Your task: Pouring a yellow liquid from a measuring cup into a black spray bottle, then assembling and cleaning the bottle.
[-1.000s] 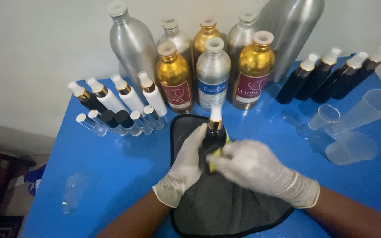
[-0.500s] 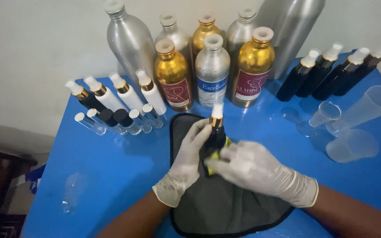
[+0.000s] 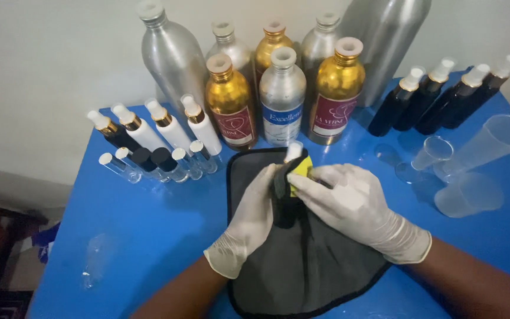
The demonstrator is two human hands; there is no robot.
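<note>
One slim black spray bottle [image 3: 286, 195] with a white cap sat over the dark cloth [image 3: 302, 266], gripped by the gloved left hand [image 3: 249, 227]; the gloved right hand [image 3: 349, 204] pinched a yellow label [image 3: 301, 171] against it. Round metal bottles [image 3: 281, 97] stood behind on the blue table [image 3: 149, 236].

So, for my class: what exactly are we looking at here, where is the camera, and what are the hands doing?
The camera sits on a person's head and looks down at their own two gloved hands; there is no machine. The left hand and right hand together hold a small dark bottle with a yellow label, above a dark cloth spread on a blue table. At the back stand big silver and gold bottles. On the left lie small white and dark spray bottles and vials; on the right, dark bottles and clear cups.
</note>
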